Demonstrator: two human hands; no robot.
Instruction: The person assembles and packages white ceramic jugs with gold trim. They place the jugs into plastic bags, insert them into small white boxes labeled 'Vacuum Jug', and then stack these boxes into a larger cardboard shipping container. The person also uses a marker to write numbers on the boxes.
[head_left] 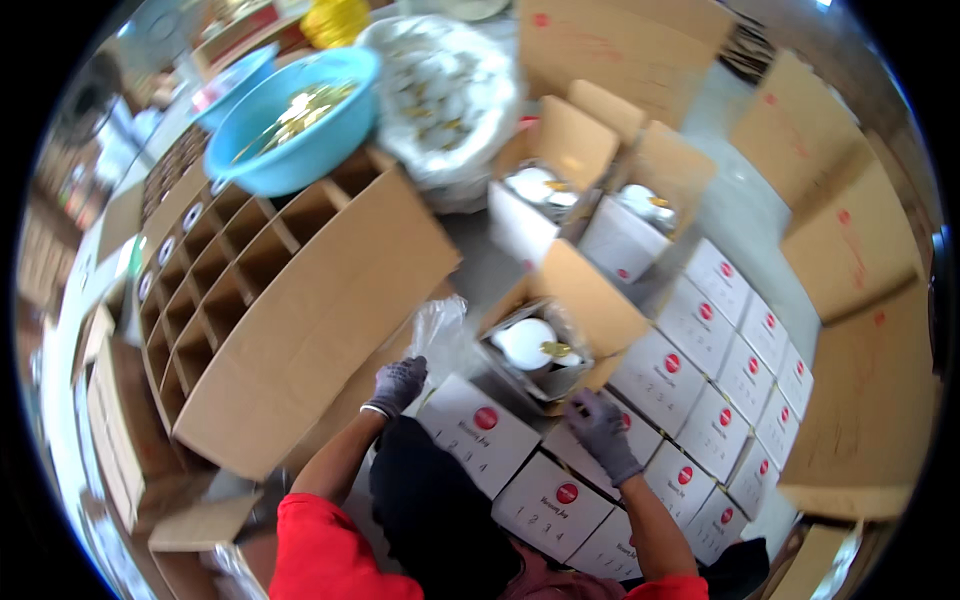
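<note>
My left hand [400, 385], in a grey glove, is closed on a crumpled clear plastic bag [437, 328] beside the large carton. My right hand [604, 432], gloved too, has its fingers bent at the near right corner of an open carton [597, 300]. Whether they grip its edge or something small is blurred. Inside that carton sits a white rounded vessel [527, 343] with a gold-coloured part [556, 349], set in clear plastic. Behind it stand two more open cartons, each with a white vessel [537, 184] [645, 203] showing.
Rows of closed white boxes [660, 365] with red round marks fill the right front. A large divided carton [330, 310] stands left, with a blue basin [285, 170] of gold pieces at its far end. Behind is a plastic-lined sack [440, 100]. Tall cardboard [850, 400] lines the right.
</note>
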